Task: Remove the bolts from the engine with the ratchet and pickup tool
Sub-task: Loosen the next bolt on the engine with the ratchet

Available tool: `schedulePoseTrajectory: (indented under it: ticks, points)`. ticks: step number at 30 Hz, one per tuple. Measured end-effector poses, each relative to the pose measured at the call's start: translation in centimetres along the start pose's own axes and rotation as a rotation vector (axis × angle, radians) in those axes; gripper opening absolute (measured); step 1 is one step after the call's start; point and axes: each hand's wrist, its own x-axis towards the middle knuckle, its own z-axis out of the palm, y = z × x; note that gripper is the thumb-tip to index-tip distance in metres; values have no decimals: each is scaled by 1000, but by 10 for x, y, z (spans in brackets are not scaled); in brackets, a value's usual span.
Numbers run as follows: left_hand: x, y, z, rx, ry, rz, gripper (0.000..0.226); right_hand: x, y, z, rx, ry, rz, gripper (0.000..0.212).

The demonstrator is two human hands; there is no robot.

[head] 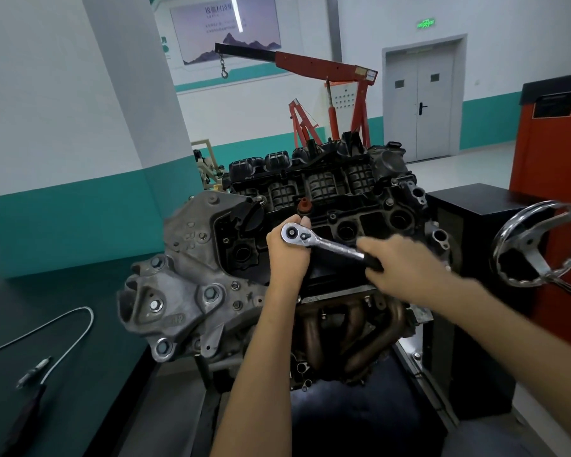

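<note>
As the ratchet (pixel 330 246) sits now: chrome head up and to the left over the dark top cover of the engine (pixel 192 291), handle running down and to the right. That line is the long axis the swing works around.
Bolt: hidden under the ratchet head. I'd guess the socket is seated on one, but the view doesn't show it.
Direction from the hands: the head is at the far, left end and the grip at the near, right end, so the turning arc sweeps across the front of the cover.
Nearer hand: the left hand (pixel 287 255) is right at the head, and the right hand (pixel 406 262) is out at the grip, which is where the leverage comes from.
Left hand: fingers curled up round the underside of the head, fingertips showing just behind it, steadying the ratchet on its spot.
Right hand: wrapped shut around the black grip at the handle's end, knuckles toward the camera.
Next move, as I read it: pull the handle while the left hand keeps the head square. If it tilts, the socket could slip off.
Pickup tool (pixel 80 328): lying well apart to the left on the dark surface (pixel 47 291), its flexible shaft looped and neither hand near it.
Handwheel (pixel 538 249): out on the right of the engine, clear of the handle's end.
</note>
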Motion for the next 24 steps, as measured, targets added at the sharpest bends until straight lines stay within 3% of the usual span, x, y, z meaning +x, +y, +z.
schedulePoseTrajectory:
  ticks: [5,7,9,14,19,22,24]
  points:
    - [-1,1,10,23,79,41,52,-40,-73,60,716,3,215,23]
    - [0,0,8,53,61,56,51,-42,-95,70,871,15,241,25]
    - [2,-2,2,55,17,39,52,-39,-87,67,814,-5,215,22]
    - [5,-4,-6,80,-137,20,56,-14,-7,15,352,-127,8,24]
    - [4,-2,-3,11,-137,-5,51,27,27,-29,-136,-75,-109,16]
    - [-2,-3,-2,-77,-63,-35,51,7,9,-4,-38,4,-14,16]
    - [-2,-2,3,-90,10,-65,44,-18,-16,22,211,25,118,16]
